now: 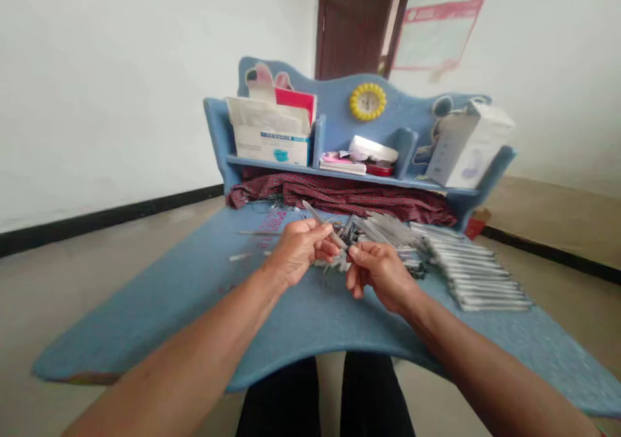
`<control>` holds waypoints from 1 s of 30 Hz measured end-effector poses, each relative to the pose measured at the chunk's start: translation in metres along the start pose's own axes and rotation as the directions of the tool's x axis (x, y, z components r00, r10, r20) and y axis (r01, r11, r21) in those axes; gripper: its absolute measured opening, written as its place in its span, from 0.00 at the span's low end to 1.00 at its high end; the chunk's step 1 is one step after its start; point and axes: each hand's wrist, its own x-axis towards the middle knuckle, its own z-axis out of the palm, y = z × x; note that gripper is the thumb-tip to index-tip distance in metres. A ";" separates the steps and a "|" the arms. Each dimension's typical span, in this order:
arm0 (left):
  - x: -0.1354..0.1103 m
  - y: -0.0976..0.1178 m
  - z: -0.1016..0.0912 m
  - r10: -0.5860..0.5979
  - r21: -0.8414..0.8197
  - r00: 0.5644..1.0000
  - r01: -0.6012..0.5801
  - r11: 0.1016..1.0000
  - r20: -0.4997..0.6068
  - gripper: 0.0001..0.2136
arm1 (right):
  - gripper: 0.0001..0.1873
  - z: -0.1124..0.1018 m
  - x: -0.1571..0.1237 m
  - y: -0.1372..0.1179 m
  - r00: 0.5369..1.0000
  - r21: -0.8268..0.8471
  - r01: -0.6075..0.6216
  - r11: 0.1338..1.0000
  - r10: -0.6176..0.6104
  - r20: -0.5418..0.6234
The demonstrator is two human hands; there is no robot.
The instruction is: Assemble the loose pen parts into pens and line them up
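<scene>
My left hand (299, 249) is closed around a thin grey rod (316, 217) that sticks up and away from the fist. My right hand (377, 273) pinches the near end of the same rod, or a small piece at it; I cannot tell which. Both hands hover over a blue desk (301, 320). Just behind them lies a loose heap of grey rods (376, 233). To the right, several grey rods lie side by side in a neat row (478, 272).
A red checked cloth (339, 194) lies under the desk's blue shelf (339, 173). The shelf holds a white box (272, 130), a taller white box (468, 143), pink booklets (342, 162) and a yellow clock (367, 101). Two loose rods (247, 243) lie left. My dark-trousered legs (325, 398) are below.
</scene>
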 end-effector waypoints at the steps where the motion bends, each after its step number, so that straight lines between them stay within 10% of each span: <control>1: 0.000 0.000 0.000 0.000 0.002 1.000 0.000 1.000 -0.018 0.06 | 0.16 -0.001 0.003 0.002 0.998 -0.079 0.043 0.996 -0.045 -0.032; 4: 0.002 -0.001 -0.001 0.000 0.015 0.998 0.001 1.000 -0.063 0.07 | 0.14 -0.005 0.008 0.007 0.968 -0.383 0.174 0.907 -0.230 -0.103; 9: 0.003 -0.003 -0.002 0.004 0.046 0.997 -0.001 0.999 -0.078 0.07 | 0.09 -0.007 0.003 0.008 0.848 -0.835 0.261 0.485 -0.528 -0.041; 12: 0.003 -0.004 -0.003 0.021 0.041 1.000 -0.021 0.999 -0.022 0.07 | 0.12 -0.003 -0.001 0.007 0.896 -0.736 0.260 0.625 -0.441 -0.059; 16: 0.003 -0.002 -0.005 0.053 0.020 0.997 -0.054 0.998 0.056 0.08 | 0.17 0.003 -0.001 0.005 0.996 -0.158 0.081 0.984 -0.085 -0.020; 21: 0.004 -0.001 -0.006 0.073 0.042 0.997 -0.074 0.996 0.032 0.09 | 0.17 -0.001 0.004 0.008 0.994 -0.152 0.106 0.983 -0.110 -0.017; 27: 0.001 -0.005 -0.003 0.052 0.080 0.999 -0.051 0.995 -0.010 0.08 | 0.09 -0.006 0.004 0.013 0.847 -0.750 0.291 0.594 -0.524 -0.086; 30: 0.000 -0.002 -0.002 0.059 0.062 0.997 -0.061 0.996 0.042 0.07 | 0.13 -0.001 0.000 0.009 0.932 -0.532 0.252 0.808 -0.351 -0.093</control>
